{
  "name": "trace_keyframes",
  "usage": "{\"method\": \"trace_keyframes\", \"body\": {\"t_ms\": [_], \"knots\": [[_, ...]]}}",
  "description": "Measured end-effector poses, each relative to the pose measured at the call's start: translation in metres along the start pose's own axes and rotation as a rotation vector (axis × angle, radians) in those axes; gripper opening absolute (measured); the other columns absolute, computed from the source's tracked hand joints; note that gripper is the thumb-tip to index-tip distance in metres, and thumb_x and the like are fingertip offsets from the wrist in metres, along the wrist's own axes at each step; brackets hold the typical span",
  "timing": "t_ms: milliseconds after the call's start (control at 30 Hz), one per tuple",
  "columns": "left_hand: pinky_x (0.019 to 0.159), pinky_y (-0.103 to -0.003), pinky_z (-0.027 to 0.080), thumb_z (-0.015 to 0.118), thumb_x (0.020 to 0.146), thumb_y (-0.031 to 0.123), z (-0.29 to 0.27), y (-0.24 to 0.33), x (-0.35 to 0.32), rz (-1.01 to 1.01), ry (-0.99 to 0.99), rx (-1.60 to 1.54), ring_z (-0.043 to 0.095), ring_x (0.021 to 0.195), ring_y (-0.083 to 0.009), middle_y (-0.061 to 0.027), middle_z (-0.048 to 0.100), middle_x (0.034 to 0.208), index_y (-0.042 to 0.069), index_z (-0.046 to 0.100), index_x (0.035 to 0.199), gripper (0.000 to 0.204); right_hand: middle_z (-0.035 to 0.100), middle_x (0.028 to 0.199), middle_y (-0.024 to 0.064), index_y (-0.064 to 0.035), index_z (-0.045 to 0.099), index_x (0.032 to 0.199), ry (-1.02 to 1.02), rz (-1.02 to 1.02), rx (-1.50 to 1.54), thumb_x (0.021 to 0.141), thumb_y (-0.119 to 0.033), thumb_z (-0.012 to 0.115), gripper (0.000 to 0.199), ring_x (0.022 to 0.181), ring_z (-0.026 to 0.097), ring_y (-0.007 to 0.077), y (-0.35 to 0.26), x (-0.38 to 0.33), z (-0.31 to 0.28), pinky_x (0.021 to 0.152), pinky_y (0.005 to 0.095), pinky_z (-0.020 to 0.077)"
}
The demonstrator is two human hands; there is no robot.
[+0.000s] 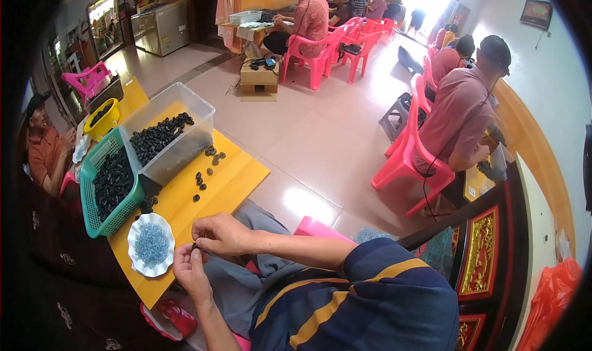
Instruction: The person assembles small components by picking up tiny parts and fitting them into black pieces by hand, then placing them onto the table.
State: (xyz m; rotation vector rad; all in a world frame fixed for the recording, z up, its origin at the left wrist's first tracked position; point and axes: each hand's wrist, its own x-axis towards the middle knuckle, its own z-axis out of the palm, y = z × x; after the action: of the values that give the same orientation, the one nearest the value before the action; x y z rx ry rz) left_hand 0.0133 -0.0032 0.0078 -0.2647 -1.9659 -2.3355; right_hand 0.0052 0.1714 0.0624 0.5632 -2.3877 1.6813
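Observation:
Over the table's near edge, my two hands meet at a small black part (pixel 195 245), pinched between their fingertips. My left hand (pixel 192 269) grips it from below, thumb up. My right hand (pixel 223 232) closes on it from above; the fingers hide much of its shape. Just left of them is a white scalloped plate (pixel 133 252) heaped with small clear bluish pieces (pixel 153 245). Several loose black ring-like parts (pixel 198 181) lie on the yellow table (pixel 231 175) beyond my hands.
A clear plastic bin (pixel 196 129) and a teal basket (pixel 92 218) hold many black parts, with a yellow bowl (pixel 111 118) behind. One person (pixel 48 147) sits across at the left. Others sit on pink chairs (pixel 410 160) along the room. Dark carved furniture (pixel 481 252) stands to my right.

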Motion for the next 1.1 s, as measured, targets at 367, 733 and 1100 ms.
{"method": "trace_keyframes", "body": {"t_ms": [367,733,1100], "knots": [[0.067,-0.020,0.047,0.061,0.096,0.002,-0.003,-0.002,0.001,-0.026,-0.034,0.020,0.059,0.073,-0.0080,-0.0022,0.064,0.090,0.000,0.059,0.107,0.012,0.067,0.074,0.0149,-0.0023,0.065,0.087,-0.036,-0.096,-0.086,0.080,-0.012,0.066,0.012,0.067,0.068,0.0279,0.005,0.004,-0.005,0.062,0.0363,0.0530],[0.066,-0.020,0.048,0.060,0.095,0.002,-0.003,0.001,0.001,-0.041,-0.037,0.016,0.059,0.070,-0.0083,-0.0037,0.066,0.088,0.000,0.059,0.104,0.009,0.067,0.073,0.0135,-0.0024,0.067,0.088,-0.110,-0.154,-0.050,0.083,-0.010,0.070,0.009,0.067,0.068,0.0259,0.010,0.005,-0.010,0.062,0.0344,0.0522],[0.066,-0.020,0.047,0.061,0.095,0.003,-0.002,0.001,0.002,-0.017,0.002,0.022,0.057,0.070,-0.0078,-0.0037,0.065,0.087,0.000,0.060,0.105,0.010,0.069,0.078,0.0085,0.0016,0.065,0.091,0.101,0.055,0.294,0.086,-0.004,0.067,0.008,0.073,0.066,0.0136,0.018,-0.003,0.019,0.068,0.0289,0.0538]]}}
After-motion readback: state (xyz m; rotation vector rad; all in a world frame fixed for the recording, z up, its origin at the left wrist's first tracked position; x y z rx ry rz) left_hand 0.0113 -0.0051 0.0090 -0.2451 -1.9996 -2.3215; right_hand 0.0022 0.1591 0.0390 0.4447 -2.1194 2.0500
